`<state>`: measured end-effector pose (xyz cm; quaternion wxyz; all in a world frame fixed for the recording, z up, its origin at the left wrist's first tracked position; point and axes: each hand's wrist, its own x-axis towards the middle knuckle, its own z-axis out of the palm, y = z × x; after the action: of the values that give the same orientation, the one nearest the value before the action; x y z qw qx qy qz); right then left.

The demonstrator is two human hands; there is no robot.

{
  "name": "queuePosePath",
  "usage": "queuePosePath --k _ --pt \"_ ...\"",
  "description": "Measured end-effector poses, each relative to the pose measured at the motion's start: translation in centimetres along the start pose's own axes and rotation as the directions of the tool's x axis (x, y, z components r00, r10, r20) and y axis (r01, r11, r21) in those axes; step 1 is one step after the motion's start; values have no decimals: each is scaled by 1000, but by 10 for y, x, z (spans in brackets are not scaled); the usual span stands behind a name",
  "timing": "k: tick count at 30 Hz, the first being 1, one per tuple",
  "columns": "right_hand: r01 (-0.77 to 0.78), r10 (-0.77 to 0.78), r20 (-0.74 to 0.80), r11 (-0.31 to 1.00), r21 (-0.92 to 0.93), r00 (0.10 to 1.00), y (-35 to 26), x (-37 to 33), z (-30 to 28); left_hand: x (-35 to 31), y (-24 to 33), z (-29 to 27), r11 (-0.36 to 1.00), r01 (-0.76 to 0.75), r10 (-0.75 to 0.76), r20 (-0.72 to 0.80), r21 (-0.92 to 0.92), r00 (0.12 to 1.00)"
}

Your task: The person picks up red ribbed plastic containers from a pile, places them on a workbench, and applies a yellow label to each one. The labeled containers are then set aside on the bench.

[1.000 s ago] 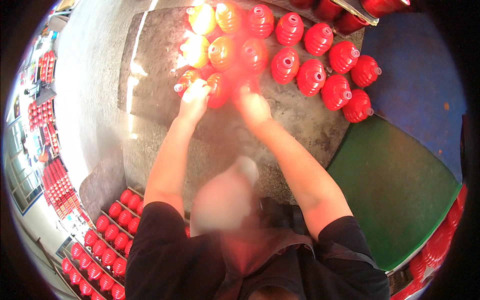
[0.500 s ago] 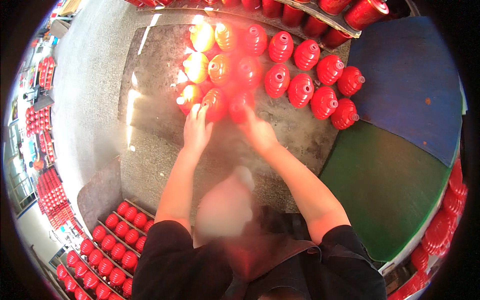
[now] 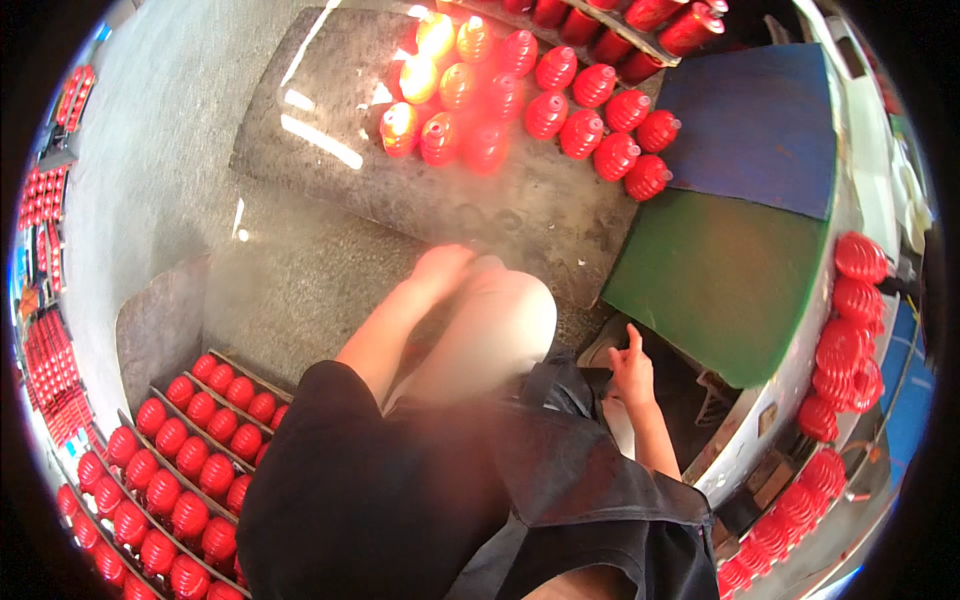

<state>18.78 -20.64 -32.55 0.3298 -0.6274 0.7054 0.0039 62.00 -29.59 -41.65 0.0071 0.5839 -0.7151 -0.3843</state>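
We are seeing both hands pulling back from the cluster of red ribbed bottles (image 3: 560, 100) in the upper centre, where they were touching the nearest ones a moment ago. The bottles are standing alone now on the grey table (image 3: 330, 110). The left hand (image 3: 445, 268) is resting near the table's lower edge, centre of the frame; we cannot tell if it is spread or closed. The right hand (image 3: 632, 368) is hanging lower right, loosely spread, holding nothing. Racks of red bottles (image 3: 170, 470) are filling the lower left. The handling is seeming paused.
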Motion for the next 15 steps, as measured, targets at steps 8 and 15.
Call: queuePosePath --k 8,15 --pt "86 -86 1 996 6 996 -11 -65 0 -48 -3 6 997 -11 -5 -191 -82 982" --pt "52 -59 -393 998 -27 918 -1 -124 -35 69 -24 -50 987 145 -96 -467 69 879"
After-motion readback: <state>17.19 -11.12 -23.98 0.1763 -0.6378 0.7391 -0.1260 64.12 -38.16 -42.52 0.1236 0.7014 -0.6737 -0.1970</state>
